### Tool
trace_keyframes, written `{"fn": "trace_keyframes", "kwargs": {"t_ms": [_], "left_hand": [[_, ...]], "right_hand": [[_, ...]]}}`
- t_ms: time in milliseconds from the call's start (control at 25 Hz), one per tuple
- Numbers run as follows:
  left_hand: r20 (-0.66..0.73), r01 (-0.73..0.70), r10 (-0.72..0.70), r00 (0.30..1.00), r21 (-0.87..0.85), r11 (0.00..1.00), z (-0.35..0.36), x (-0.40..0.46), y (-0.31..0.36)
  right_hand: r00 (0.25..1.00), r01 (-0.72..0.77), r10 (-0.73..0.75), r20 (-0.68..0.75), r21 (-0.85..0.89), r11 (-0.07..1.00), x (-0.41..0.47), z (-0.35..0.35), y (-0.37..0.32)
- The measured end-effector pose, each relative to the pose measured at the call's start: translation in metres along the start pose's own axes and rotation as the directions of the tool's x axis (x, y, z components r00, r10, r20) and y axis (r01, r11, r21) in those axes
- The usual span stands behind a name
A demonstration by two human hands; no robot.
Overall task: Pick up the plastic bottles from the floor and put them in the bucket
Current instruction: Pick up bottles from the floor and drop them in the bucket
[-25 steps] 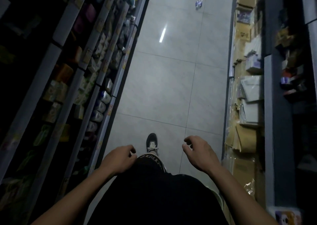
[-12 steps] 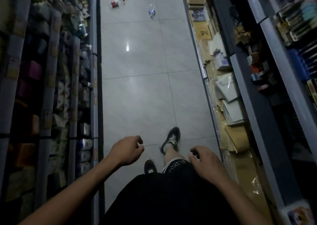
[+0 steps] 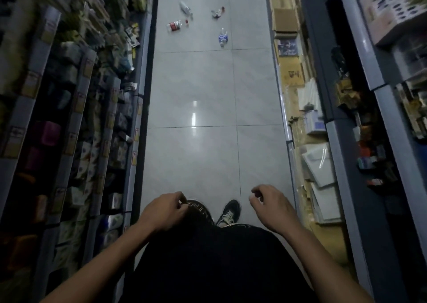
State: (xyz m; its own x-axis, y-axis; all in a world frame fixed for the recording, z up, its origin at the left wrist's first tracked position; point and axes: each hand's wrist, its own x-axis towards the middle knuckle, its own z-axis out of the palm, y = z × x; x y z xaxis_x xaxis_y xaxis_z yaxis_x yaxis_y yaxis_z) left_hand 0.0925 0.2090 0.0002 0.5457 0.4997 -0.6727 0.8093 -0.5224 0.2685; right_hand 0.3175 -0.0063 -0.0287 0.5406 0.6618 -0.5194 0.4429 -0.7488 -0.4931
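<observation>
The person is standing in a narrow shop aisle, and by my reckoning this is the approach, before any picking up. Both hands hang in front of the waist with nothing in them: the left hand (image 3: pixel 165 211) loosely curled, fingers bent in near the hem of the dark shorts, the right hand (image 3: pixel 270 204) half-open with fingers drooping. The plastic bottles lie scattered on the floor (image 3: pixel 194 90) well ahead at the far end: a blue-labelled bottle (image 3: pixel 223 37) nearest, a red-labelled bottle (image 3: pixel 176 25) to its left, a clear bottle (image 3: pixel 186 7) beyond, and a crumpled one (image 3: pixel 217 13). More sit further back (too small to make out). No bucket is in sight. Next calls for reaching the bottles and bending low. The tiles are glossy grey and reflective; the bottles look thin, light and liable to roll.
</observation>
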Motion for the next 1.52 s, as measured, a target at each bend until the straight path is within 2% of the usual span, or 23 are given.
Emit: {"fn": "trace_keyframes", "kwargs": {"t_ms": [240, 400, 560, 720, 1000, 1240, 1520], "left_hand": [[0.007, 0.120, -0.120, 0.993, -0.093, 0.988, -0.049, 0.061, 0.009], [0.002, 0.133, -0.134, 0.991, -0.146, 0.980, -0.096, 0.126, 0.011], [0.008, 0.098, -0.098, 0.995, -0.159, 0.982, -0.168, 0.203, 0.020], [0.014, 0.025, -0.024, 1.000, -0.097, 0.995, -0.241, 0.275, 0.041], [0.016, -0.030, 0.031, 0.999, -0.039, 0.999, -0.348, 0.406, 0.095], [-0.004, 0.038, -0.038, 0.999, -0.070, 0.997, -0.405, 0.494, 0.155], [-0.004, 0.170, -0.174, 0.985, -0.206, 0.964, -0.457, 0.547, 0.192]], "right_hand": [[0.995, 0.095, -0.094, 0.025, -0.036, 0.995, 0.113, -0.063, -0.036], [0.993, 0.115, -0.113, 0.037, -0.071, 0.991, 0.186, -0.092, -0.060], [0.998, 0.047, -0.044, 0.035, -0.086, 0.995, 0.245, -0.127, -0.081], [0.999, -0.040, 0.039, -0.011, -0.053, 0.998, 0.288, -0.160, -0.092], [0.986, -0.158, 0.159, -0.056, 0.021, 0.987, 0.370, -0.222, -0.083], [0.997, -0.079, 0.079, -0.026, 0.021, 0.997, 0.498, -0.309, -0.077], [0.996, 0.092, -0.090, 0.025, -0.094, 0.991, 0.647, -0.418, -0.113]]}}
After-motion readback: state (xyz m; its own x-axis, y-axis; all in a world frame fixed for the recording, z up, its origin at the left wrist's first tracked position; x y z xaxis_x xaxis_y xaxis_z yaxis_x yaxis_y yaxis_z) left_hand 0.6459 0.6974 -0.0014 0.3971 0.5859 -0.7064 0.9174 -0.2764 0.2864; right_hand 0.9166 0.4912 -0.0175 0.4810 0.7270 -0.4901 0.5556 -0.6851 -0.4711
